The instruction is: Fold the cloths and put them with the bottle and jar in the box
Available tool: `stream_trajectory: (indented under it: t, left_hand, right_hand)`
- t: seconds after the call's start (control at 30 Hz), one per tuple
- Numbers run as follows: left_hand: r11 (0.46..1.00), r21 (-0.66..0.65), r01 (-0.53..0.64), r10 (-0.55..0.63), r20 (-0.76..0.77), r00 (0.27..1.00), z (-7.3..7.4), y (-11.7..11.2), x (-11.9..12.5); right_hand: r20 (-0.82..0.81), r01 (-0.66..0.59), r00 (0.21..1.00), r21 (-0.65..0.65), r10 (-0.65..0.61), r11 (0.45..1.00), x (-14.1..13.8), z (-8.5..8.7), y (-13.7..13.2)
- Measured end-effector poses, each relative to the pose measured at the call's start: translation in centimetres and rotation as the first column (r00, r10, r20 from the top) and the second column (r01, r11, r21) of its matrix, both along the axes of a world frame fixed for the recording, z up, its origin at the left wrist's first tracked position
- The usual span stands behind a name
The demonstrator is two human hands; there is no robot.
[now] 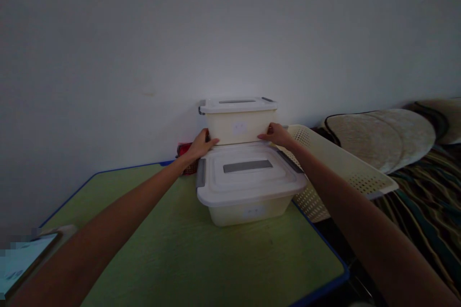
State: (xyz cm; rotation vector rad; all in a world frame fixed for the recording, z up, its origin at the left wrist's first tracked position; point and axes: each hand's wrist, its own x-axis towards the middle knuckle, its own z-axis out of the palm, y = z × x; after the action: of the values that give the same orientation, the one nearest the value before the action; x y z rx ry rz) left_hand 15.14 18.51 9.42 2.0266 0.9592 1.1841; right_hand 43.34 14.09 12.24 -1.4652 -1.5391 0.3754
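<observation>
A small cream storage box [238, 122] with a white lid and grey latches sits at the far end of the table against the wall. My left hand [200, 146] presses its lower left side and my right hand [277, 135] its lower right side, fingers wrapped on the box. In front of it stands a larger cream box [248, 187] with a white lid and a grey handle strip, closed.
The green table [173, 249] has a blue edge. A red object [184, 149] peeks out behind my left hand. A perforated cream basket [345, 168] leans at the table's right. Cushions [382, 134] and a striped blanket lie further right. A tablet [21, 261] rests at the lower left.
</observation>
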Motion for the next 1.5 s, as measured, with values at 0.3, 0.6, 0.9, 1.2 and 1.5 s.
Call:
stream_trajectory:
  t: [0.3, 0.6, 0.9, 1.2, 1.5]
  left_hand:
    - [0.998, -0.018, 0.058, -0.055, 0.145, 0.988, 0.3, -1.4, 0.1]
    - [0.997, 0.034, 0.066, -0.072, 0.254, 0.964, 0.4, -5.9, -1.0]
    - [0.995, 0.094, 0.044, -0.064, 0.225, 0.972, -1.0, -10.3, -1.7]
    - [0.997, 0.063, 0.038, -0.046, 0.13, 0.99, -1.1, -14.2, -2.7]
    - [0.992, 0.123, 0.007, -0.022, 0.123, 0.992, -2.1, -15.6, -3.0]
  right_hand:
    - [0.055, 0.034, 0.998, 0.016, -0.035, 0.999, -0.7, 1.4, -2.4]
    - [0.045, 0.015, 0.999, 0.075, -0.018, 0.997, -1.8, 1.1, -7.3]
    - [-0.086, -0.051, 0.994, 0.134, 0.063, 0.99, -3.2, 0.6, -13.4]
    - [-0.093, -0.037, 0.995, 0.106, 0.047, 0.994, -3.5, -1.2, -16.1]
    - [-0.004, -0.017, 1.0, 0.172, 0.018, 0.985, -3.5, -2.4, -17.2]
